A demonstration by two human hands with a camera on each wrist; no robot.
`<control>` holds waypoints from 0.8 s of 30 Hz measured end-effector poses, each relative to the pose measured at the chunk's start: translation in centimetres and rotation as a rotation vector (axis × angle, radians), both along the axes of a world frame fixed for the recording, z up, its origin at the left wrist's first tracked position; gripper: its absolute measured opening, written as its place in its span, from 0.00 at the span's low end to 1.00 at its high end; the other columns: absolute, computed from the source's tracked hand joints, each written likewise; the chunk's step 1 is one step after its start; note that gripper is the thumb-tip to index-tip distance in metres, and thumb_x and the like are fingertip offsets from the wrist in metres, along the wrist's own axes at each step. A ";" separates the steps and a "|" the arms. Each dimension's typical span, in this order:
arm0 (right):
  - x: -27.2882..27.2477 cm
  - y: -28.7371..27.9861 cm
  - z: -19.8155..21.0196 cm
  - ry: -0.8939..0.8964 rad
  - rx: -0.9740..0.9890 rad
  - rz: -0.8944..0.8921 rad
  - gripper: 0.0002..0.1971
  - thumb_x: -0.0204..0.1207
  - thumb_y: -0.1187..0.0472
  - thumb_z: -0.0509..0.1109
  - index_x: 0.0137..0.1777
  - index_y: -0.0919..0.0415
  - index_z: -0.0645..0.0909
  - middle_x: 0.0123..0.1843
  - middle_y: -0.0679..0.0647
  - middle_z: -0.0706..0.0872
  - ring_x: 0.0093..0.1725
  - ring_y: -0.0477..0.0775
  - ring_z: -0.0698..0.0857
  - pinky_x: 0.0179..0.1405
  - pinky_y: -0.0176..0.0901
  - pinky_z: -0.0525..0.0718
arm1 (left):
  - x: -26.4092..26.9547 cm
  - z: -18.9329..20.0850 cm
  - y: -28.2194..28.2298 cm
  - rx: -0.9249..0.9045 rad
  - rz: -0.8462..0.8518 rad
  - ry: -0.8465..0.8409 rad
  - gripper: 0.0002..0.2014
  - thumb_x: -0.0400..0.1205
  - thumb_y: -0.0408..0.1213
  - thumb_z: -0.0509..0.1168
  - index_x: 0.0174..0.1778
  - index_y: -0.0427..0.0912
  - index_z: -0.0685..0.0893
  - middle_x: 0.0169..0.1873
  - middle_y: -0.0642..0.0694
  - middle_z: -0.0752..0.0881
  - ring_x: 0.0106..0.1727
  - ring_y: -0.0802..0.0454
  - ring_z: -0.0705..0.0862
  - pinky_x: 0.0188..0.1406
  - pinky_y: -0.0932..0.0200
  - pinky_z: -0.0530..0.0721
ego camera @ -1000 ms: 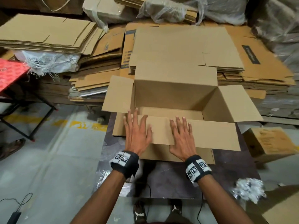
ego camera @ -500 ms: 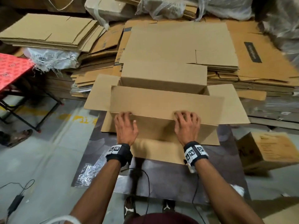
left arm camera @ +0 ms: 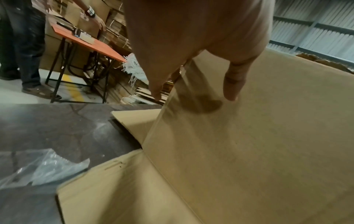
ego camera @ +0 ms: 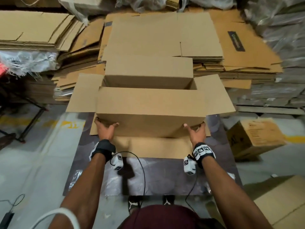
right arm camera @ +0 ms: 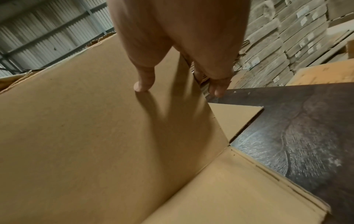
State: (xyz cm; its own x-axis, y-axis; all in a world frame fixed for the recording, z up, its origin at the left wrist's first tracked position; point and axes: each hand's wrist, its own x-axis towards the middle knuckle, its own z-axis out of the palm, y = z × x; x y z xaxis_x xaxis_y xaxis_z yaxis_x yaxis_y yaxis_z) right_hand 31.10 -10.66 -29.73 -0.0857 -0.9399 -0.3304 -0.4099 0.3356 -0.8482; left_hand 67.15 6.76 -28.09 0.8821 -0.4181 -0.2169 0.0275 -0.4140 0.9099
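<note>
Flattened cartons (ego camera: 158,35): stacks piled behind the table, apart from anything I hold
Table (ego camera: 166,177): dark top I work over; the box rests on it
Cardboard box (ego camera: 148,106): on the table between my two hands, its front wall tipped up to face me, the opening showing just past that wall's top edge
Side flaps (ego camera: 82,95): splayed outward, one left and one right
Near flap (ego camera: 153,147): lies flat on the table, towards me
Left hand (ego camera: 105,129): clasps the box's left front corner, thumb on the front wall, fingers wrapped round the edge
Right hand (ego camera: 197,132): the same clasp on the right front corner
Risk, racking: I judge that an uneven pull from either hand would skew the walls and fold the box flat
Risk, snagging: the near flap could crease under the box, and the splayed flaps could catch the cartons behind
</note>
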 end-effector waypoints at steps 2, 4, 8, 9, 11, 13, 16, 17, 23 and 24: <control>0.2 0.4 1.2 -0.004 -0.044 -0.035 0.61 0.67 0.38 0.84 0.90 0.63 0.53 0.88 0.64 0.64 0.87 0.67 0.65 0.85 0.64 0.66 | 0.3 0.6 -0.1 -0.029 -0.041 0.000 0.52 0.68 0.38 0.85 0.83 0.45 0.59 0.80 0.42 0.74 0.78 0.45 0.75 0.82 0.44 0.72; 0.5 0.7 2.9 -0.014 -0.128 -0.078 0.56 0.68 0.41 0.85 0.89 0.61 0.59 0.87 0.62 0.68 0.85 0.65 0.67 0.85 0.62 0.67 | 0.7 1.2 -0.1 -0.085 -0.064 -0.041 0.52 0.67 0.41 0.84 0.84 0.49 0.60 0.80 0.44 0.74 0.78 0.47 0.75 0.83 0.44 0.71; 1.4 0.6 7.6 0.008 -0.316 -0.115 0.53 0.69 0.48 0.86 0.89 0.50 0.58 0.86 0.57 0.69 0.84 0.62 0.68 0.84 0.71 0.62 | 1.3 4.5 -1.0 -0.186 -0.035 -0.225 0.45 0.75 0.39 0.78 0.87 0.48 0.63 0.82 0.42 0.71 0.81 0.43 0.72 0.83 0.43 0.70; 1.6 0.3 9.1 0.029 -0.345 -0.098 0.53 0.70 0.51 0.85 0.89 0.45 0.55 0.87 0.58 0.66 0.85 0.64 0.66 0.84 0.74 0.60 | 1.3 5.8 -1.4 -0.211 -0.029 -0.261 0.44 0.76 0.35 0.77 0.87 0.46 0.64 0.82 0.41 0.70 0.81 0.44 0.71 0.84 0.45 0.69; 1.7 -0.6 12.2 0.097 -0.345 -0.046 0.52 0.72 0.53 0.83 0.88 0.37 0.53 0.87 0.59 0.65 0.85 0.70 0.64 0.82 0.78 0.60 | 1.4 8.6 -2.2 -0.245 -0.040 -0.276 0.43 0.75 0.31 0.77 0.86 0.46 0.66 0.80 0.42 0.70 0.79 0.46 0.71 0.82 0.50 0.69; 1.5 -2.3 14.3 0.175 -0.308 0.024 0.49 0.71 0.53 0.83 0.86 0.34 0.56 0.85 0.60 0.66 0.83 0.72 0.65 0.82 0.77 0.59 | 1.8 10.7 -2.9 -0.197 -0.087 -0.285 0.43 0.74 0.31 0.77 0.85 0.47 0.67 0.79 0.42 0.71 0.77 0.46 0.72 0.78 0.52 0.70; 0.8 -4.9 16.3 0.271 -0.232 0.076 0.51 0.66 0.48 0.84 0.86 0.34 0.58 0.85 0.59 0.66 0.84 0.71 0.64 0.82 0.76 0.57 | 3.0 12.8 -3.5 -0.103 -0.222 -0.289 0.44 0.71 0.35 0.78 0.83 0.49 0.68 0.77 0.41 0.75 0.76 0.41 0.75 0.77 0.43 0.76; 0.7 -6.0 16.6 0.312 -0.192 0.099 0.53 0.63 0.47 0.84 0.87 0.37 0.58 0.85 0.60 0.67 0.84 0.72 0.64 0.81 0.75 0.57 | 3.3 13.3 -4.0 -0.055 -0.274 -0.291 0.44 0.70 0.35 0.78 0.83 0.50 0.68 0.77 0.40 0.76 0.75 0.39 0.76 0.76 0.40 0.78; 2.1 -9.3 15.4 0.449 0.061 0.260 0.60 0.47 0.44 0.82 0.84 0.44 0.62 0.82 0.65 0.70 0.79 0.76 0.69 0.75 0.80 0.68 | 4.5 13.3 -7.9 0.255 -0.475 -0.226 0.44 0.64 0.45 0.78 0.80 0.57 0.72 0.73 0.41 0.79 0.69 0.35 0.80 0.69 0.36 0.82; 2.1 -9.7 14.3 0.444 0.082 0.280 0.60 0.46 0.45 0.83 0.84 0.44 0.63 0.81 0.65 0.71 0.78 0.74 0.70 0.75 0.78 0.71 | 4.8 12.8 -8.3 0.292 -0.503 -0.228 0.41 0.67 0.43 0.79 0.79 0.54 0.74 0.71 0.40 0.80 0.69 0.35 0.80 0.69 0.38 0.82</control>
